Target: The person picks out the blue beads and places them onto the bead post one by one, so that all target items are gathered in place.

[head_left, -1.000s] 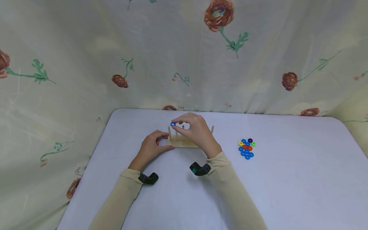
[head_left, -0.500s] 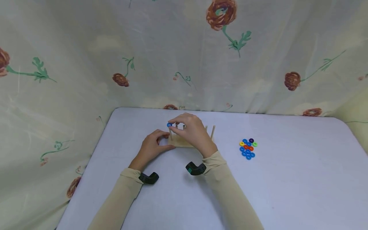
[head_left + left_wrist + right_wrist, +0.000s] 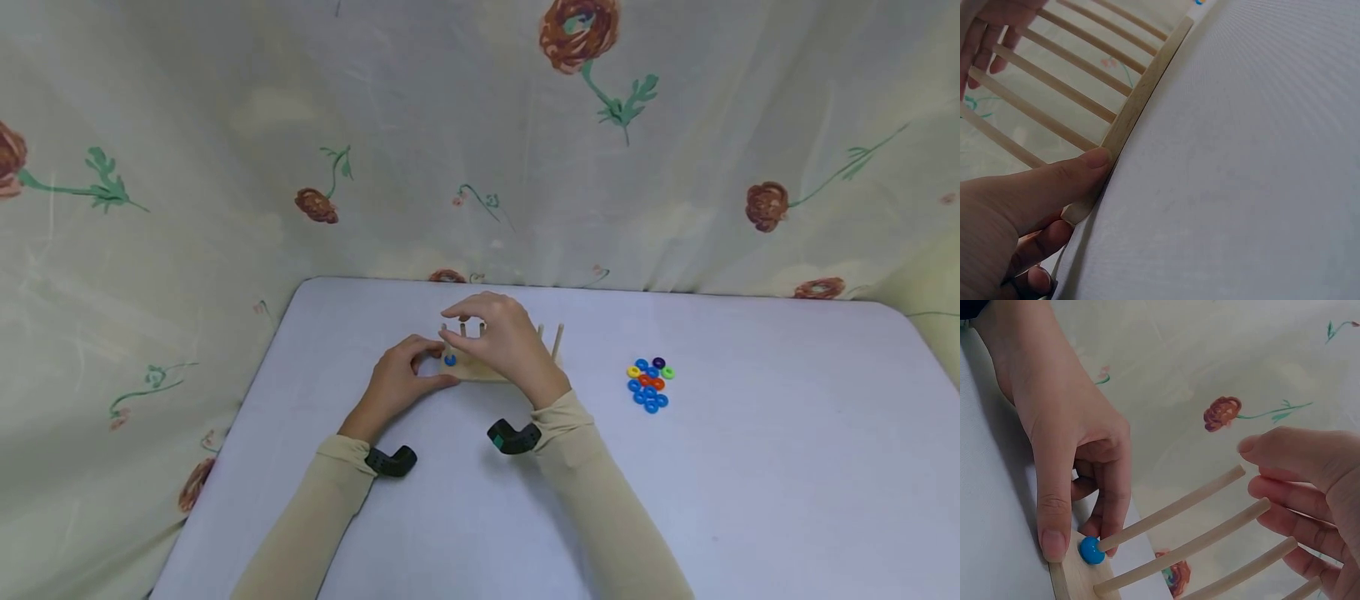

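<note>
My left hand (image 3: 395, 377) grips the left end of a pale wooden peg board (image 3: 483, 369). In the left wrist view its thumb lies along the front edge of the wooden base (image 3: 1141, 97), with the other fingers curled behind the end. A glossy blue ring (image 3: 1091, 550) sits low on the end peg (image 3: 1175, 506), down at the base. Above it, my right hand (image 3: 512, 340) is near the peg tops, thumb and fingers apart and holding nothing. In the head view the right hand hides some middle pegs.
To the right of the board lies a cluster of loose rings: several blue ones, a yellow ring (image 3: 628, 374), a purple ring (image 3: 658, 362), a green one and some orange ones. A white-covered table (image 3: 750, 467) bears everything. Floral cloth (image 3: 420, 150) hangs behind.
The right hand moved left with the blue ring to the leftmost peg and let it go. The ring dropped down the peg to the base. My left hand kept its grip.
</note>
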The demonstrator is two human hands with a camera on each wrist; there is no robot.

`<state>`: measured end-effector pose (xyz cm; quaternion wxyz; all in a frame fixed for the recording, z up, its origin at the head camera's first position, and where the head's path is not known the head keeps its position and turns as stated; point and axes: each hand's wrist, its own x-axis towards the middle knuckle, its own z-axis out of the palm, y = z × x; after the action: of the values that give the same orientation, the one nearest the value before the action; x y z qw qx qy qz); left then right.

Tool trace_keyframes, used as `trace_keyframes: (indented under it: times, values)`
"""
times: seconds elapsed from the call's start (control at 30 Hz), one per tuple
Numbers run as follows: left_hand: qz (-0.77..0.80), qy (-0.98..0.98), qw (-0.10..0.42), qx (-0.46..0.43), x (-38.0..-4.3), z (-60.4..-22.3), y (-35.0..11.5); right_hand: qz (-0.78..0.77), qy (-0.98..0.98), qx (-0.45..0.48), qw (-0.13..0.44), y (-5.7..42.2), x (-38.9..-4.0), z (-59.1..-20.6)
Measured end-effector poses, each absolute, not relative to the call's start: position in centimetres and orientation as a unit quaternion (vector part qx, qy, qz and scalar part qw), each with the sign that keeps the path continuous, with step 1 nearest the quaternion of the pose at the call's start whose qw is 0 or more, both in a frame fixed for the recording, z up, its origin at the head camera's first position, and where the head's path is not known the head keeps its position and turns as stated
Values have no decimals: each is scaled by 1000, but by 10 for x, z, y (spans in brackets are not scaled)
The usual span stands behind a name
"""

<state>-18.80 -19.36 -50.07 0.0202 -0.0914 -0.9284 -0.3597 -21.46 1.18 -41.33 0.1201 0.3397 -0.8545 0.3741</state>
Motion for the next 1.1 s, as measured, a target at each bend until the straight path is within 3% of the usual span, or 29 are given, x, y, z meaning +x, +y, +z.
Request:
trace_keyframes:
  times: [0.63,1.1]
  values:
    - [-362,-927,31,-95,-188,-504,-194,384,-850,340,123,19,-211,-409]
    - [-364,-927,30,-86,-188,-503,-192,376,-866,303,125,76,-193,-401]
